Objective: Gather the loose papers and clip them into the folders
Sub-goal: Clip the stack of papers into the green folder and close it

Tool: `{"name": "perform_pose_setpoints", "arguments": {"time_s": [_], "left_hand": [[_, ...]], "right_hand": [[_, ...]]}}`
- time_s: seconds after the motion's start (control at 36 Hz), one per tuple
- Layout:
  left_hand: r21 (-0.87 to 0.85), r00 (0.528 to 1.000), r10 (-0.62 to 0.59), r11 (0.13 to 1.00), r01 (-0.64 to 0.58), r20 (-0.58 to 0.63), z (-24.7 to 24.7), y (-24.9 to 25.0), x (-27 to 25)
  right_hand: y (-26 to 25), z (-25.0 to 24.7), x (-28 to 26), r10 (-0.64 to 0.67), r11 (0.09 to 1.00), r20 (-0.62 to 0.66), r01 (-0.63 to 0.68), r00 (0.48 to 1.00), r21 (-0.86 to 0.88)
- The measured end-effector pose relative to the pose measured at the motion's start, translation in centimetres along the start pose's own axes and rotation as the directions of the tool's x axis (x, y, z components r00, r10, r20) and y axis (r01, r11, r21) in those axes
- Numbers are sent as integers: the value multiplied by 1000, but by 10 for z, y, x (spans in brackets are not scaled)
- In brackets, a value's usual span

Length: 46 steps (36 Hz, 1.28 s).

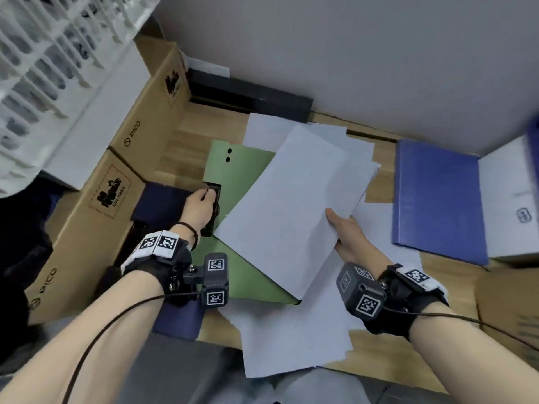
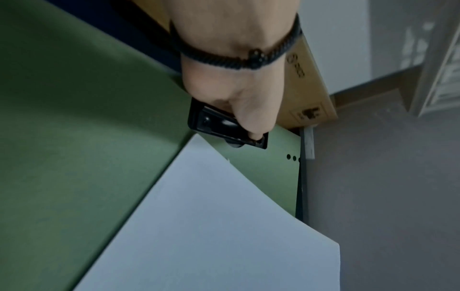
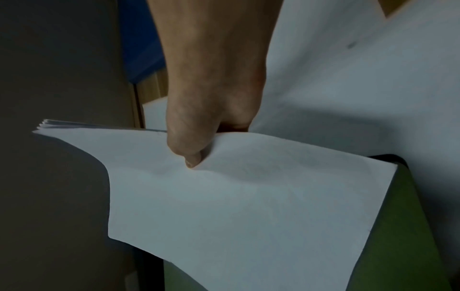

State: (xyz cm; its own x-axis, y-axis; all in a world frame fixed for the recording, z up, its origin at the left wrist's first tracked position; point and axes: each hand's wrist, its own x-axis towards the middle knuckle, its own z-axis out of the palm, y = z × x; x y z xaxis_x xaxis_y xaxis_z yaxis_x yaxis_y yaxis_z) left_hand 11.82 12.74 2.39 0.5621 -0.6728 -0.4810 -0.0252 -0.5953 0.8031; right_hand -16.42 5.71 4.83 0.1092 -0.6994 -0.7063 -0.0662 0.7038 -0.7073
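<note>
1. The left hand [image 1: 199, 206] grips the black clip [image 2: 225, 128] at the left edge of the open green folder [image 1: 233, 182], fingers curled round its lever.
2. The right hand [image 1: 347, 233] pinches a stack of papers [image 1: 288, 208], thumb on top.
3. The stack lies over the folder, its long axis slanting from near-left to far-right.
4. Its near-left corner sits just beside the clip, so the left hand is nearer the joint.
5. More loose sheets [image 1: 294, 339] lie under the folder on the desk [image 1: 186, 135].

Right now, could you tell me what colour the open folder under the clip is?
Green; the folder shows best in the head view.
</note>
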Motion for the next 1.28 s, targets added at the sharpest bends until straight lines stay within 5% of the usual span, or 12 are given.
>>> {"name": "perform_pose_setpoints", "arguments": {"time_s": [0.33, 1.28], "left_hand": [[54, 974, -83, 996, 73, 212, 107, 14, -11], [-41, 967, -125, 990, 138, 223, 113, -22, -19]], "right_hand": [[10, -102, 6, 93, 991, -217, -70, 972, 111], [13, -103, -4, 141, 988, -151, -130, 978, 85]]}}
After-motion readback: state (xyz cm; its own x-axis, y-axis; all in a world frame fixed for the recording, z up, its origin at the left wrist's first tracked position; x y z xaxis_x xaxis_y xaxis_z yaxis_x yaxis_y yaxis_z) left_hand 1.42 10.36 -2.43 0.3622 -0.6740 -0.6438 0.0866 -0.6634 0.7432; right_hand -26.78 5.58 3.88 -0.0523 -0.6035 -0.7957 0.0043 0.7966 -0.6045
